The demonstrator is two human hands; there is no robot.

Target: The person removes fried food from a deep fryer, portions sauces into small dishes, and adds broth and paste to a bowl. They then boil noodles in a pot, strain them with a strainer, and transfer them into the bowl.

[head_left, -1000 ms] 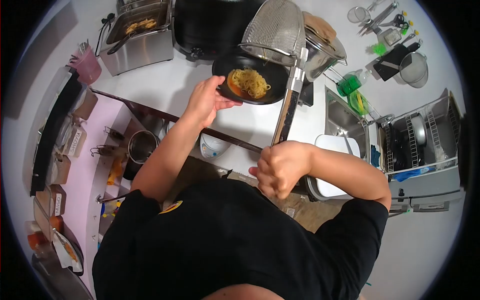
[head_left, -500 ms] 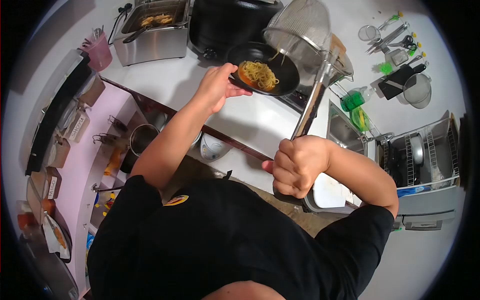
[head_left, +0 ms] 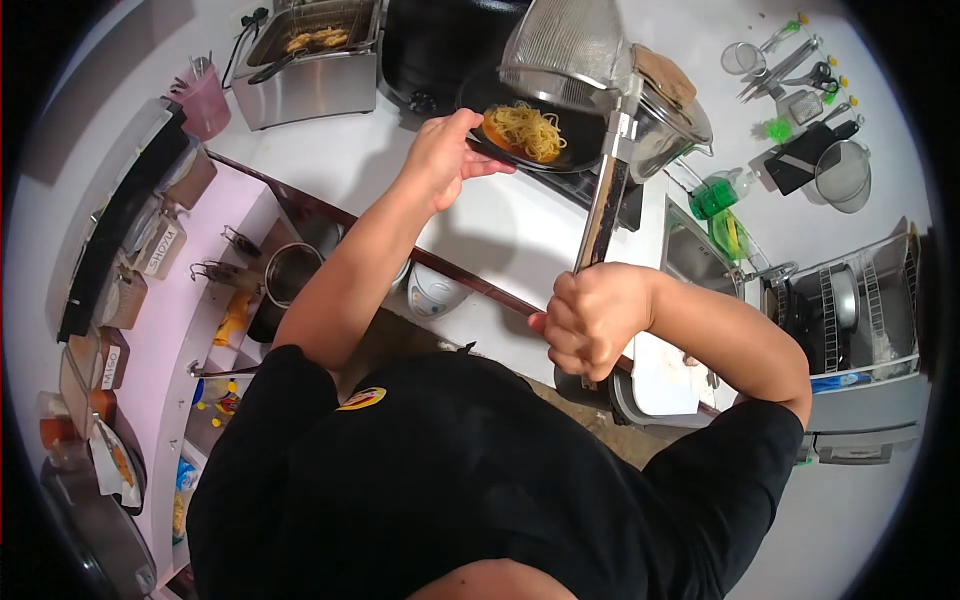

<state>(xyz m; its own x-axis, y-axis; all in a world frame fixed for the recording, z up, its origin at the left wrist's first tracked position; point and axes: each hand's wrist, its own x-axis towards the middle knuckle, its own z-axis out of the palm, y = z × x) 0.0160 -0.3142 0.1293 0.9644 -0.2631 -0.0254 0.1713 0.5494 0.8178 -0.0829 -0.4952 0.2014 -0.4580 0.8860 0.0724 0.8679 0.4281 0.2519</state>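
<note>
My left hand (head_left: pixel 447 160) grips the near left rim of a black bowl (head_left: pixel 582 148), thumb on the edge and fingers underneath. Yellow noodles (head_left: pixel 530 132) lie in the bowl with an orange-red liquid showing beside them. Wrapped round the long handle of a metal mesh strainer (head_left: pixel 565 42), my right hand (head_left: pixel 600 320) is closed in a fist. The strainer's basket is tipped on its side above the far right part of the bowl, and it covers some of the bowl's rim.
A steel pot (head_left: pixel 672 128) stands behind the strainer. At the upper left are a fryer (head_left: pixel 305 100) with fried food and a pink utensil cup (head_left: pixel 203 100). A sink (head_left: pixel 695 248) and a dish rack (head_left: pixel 865 310) lie on the right; labelled containers (head_left: pixel 160 250) line the left shelf.
The strainer has shifted left, farther over the bowl. Strands that hung below its rim no longer show there. My left hand and the bowl have moved slightly.
</note>
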